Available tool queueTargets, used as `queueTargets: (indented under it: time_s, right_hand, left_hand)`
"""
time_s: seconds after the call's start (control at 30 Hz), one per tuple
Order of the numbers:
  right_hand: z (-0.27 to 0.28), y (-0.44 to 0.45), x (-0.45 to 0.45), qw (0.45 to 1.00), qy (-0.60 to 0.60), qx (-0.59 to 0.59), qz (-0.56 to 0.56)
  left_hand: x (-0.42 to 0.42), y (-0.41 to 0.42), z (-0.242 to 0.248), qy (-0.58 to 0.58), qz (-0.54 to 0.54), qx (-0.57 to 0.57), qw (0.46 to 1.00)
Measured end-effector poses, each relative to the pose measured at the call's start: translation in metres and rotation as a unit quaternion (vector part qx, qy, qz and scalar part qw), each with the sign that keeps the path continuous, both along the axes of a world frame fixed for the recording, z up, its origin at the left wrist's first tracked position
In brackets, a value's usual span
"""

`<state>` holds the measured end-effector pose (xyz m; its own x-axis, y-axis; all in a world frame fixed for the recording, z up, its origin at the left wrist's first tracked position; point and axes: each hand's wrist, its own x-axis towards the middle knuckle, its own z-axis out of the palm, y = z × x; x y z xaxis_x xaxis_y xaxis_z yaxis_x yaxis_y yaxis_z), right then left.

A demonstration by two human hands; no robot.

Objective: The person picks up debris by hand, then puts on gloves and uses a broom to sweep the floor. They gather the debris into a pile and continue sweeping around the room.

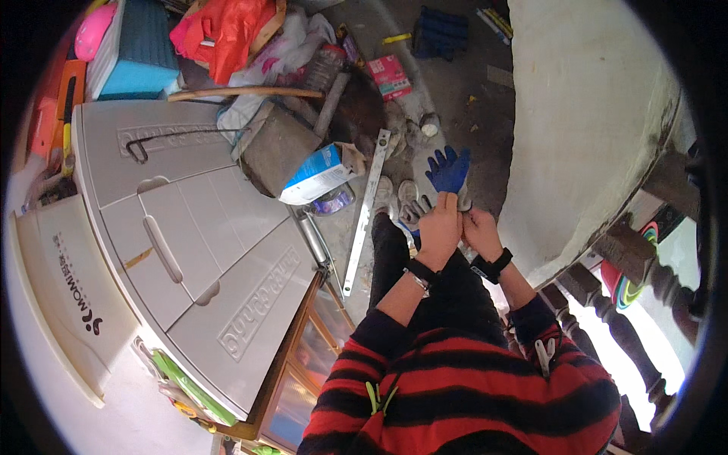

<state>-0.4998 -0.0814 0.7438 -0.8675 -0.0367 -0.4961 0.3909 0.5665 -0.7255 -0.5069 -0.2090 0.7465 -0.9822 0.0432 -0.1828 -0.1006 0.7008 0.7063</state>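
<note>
My left hand (442, 227) is closed around work gloves in front of my dark trousers. A blue coated glove (449, 170) sticks out beyond its fingers, with the glove's own fingers spread. Beside that hand hangs a grey glove (413, 211), showing its grey fingers and some blue near its lower edge. My right hand (481, 233) is close by on the right, its fingertips pinching the light edge of the gloves. My hands partly hide the gloves' cuffs. Below them are my shoes (384, 190) on the concrete floor.
To the left stands a cabinet with a pale plastic panel (187, 210) on top. An aluminium spirit level (367, 216) leans near my feet. A blue-white packet (318, 173), a pink box (390, 77) and a red bag (227, 34) lie ahead. A pale slab (580, 114) and wooden balusters (631, 335) flank the right.
</note>
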Motion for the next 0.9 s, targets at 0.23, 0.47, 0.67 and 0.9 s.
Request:
queueTargets:
  time_s: [0.23, 0.47, 0.67, 0.9]
  right_hand:
    - [-0.054, 0.022, -0.041, 0.980, -0.076, -0.101, -0.155]
    - [-0.096, 0.032, -0.062, 0.801, -0.131, -0.476, -0.340]
    - [-0.114, -0.011, -0.072, 0.865, -0.122, -0.367, -0.319]
    - [-0.169, -0.070, -0.147, 0.675, -0.152, -0.634, -0.347]
  left_hand:
    - [-0.032, 0.005, 0.004, -0.002, -0.064, -0.012, 0.998]
    - [-0.054, 0.012, -0.025, -0.046, -0.049, 0.049, 0.997]
    - [-0.081, -0.002, -0.060, -0.026, 0.065, 0.296, 0.953]
    - [-0.101, -0.060, -0.089, -0.096, 0.003, 0.238, 0.966]
